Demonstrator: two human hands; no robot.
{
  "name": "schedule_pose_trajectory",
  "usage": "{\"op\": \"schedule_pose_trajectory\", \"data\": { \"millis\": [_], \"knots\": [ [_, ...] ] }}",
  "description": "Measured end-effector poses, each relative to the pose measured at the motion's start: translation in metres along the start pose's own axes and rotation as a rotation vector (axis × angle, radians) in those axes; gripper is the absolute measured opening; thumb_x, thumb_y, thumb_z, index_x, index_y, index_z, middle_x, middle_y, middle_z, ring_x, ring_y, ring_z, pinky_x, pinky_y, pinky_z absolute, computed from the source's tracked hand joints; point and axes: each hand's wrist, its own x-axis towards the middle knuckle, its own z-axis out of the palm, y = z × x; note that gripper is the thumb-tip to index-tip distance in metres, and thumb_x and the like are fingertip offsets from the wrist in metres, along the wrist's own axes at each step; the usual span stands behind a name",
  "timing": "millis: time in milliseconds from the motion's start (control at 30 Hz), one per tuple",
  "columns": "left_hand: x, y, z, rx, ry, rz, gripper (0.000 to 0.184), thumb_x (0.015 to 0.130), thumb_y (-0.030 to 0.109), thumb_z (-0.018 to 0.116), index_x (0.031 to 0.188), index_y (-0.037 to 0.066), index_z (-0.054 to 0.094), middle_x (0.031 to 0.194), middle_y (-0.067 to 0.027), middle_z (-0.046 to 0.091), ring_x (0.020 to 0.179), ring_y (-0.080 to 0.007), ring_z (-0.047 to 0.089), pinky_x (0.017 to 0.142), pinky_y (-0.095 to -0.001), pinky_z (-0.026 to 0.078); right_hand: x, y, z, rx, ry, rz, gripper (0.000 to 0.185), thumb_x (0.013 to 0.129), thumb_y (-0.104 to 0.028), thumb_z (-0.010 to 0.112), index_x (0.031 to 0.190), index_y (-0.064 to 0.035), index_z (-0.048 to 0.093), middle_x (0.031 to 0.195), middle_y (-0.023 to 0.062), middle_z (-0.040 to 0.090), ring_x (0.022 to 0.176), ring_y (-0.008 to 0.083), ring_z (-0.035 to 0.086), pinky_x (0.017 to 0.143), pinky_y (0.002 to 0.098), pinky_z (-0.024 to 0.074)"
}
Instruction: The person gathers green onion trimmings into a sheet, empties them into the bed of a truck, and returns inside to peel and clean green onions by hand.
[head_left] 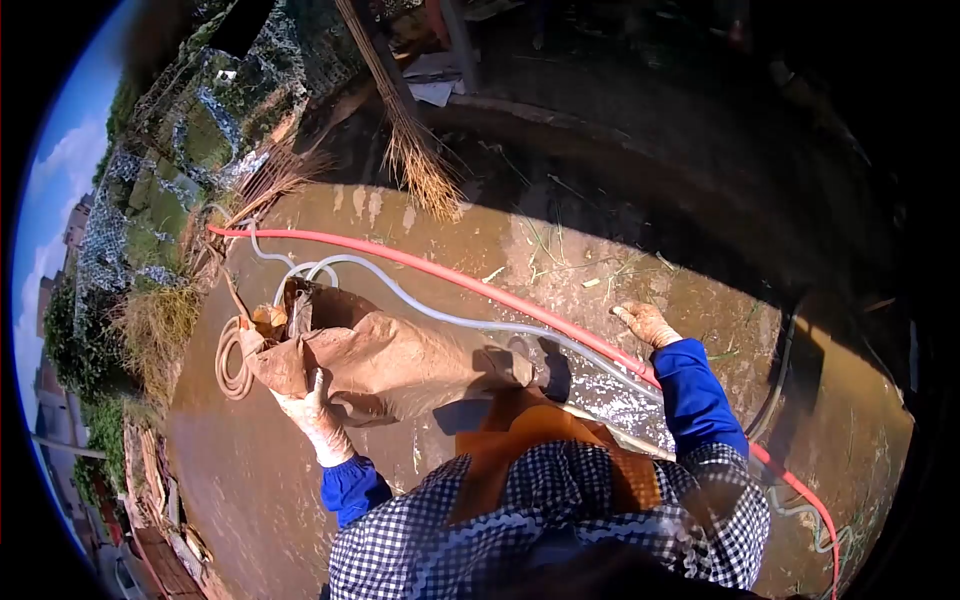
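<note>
A large brown sack lies across the wet ground in front of me, its dark mouth gaping on the left. My left hand grips the rim of that mouth, with the thumb pressed on the outer fold. A small orange-brown item shows at the mouth; I cannot make out what it is. My right hand is held out over the ground beyond the hoses, empty, with its fingers loosely extended. Both arms wear blue sleeves, and an orange cloth hangs at my front.
A red hose and a pale hose run diagonally past the sack. A tan coil lies by its mouth. Twig brooms stand at the back. Plant scraps litter the wet floor, and deep shade covers the upper right.
</note>
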Motion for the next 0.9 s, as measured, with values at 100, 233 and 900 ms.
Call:
{"op": "schedule_pose_trajectory", "data": {
  "millis": [100,233,900],
  "knots": [
    [0.066,-0.039,0.141,-0.297,-0.219,-0.082,0.060,0.071,0.001,0.064,0.124,0.001,0.038,0.112,-0.0114,0.052,0.097,-0.0198,0.053,0.080,-0.0290,0.047,-0.015,0.083,0.014,-0.019,0.071,0.503,0.044,0.087,-0.043,0.043,0.108,-0.0080,0.059,0.107,0.0147,0.059,0.104,0.0286,0.053,0.089,0.0379,0.0402],
    [0.138,-0.046,0.292,-0.162,-0.344,0.027,0.067,0.069,0.001,0.066,0.127,0.000,0.034,0.116,-0.0121,0.050,0.102,-0.0203,0.051,0.092,-0.0302,0.038,-0.075,0.128,-0.002,0.098,0.080,0.947,0.040,0.085,-0.038,0.048,0.107,-0.0066,0.055,0.106,0.0135,0.057,0.101,0.0275,0.053,0.085,0.0387,0.0410],
    [0.441,-0.118,0.798,-0.460,-0.596,-0.100,0.059,0.063,0.003,0.074,0.114,0.000,0.045,0.105,-0.0092,0.057,0.096,-0.0172,0.054,0.086,-0.0291,0.043,0.711,0.135,-0.294,-0.084,0.420,-0.044,0.093,0.063,-0.040,0.074,0.135,-0.0059,0.026,0.126,0.0177,0.044,0.116,0.0305,0.042,0.097,0.0341,0.0348]
  ]
}}
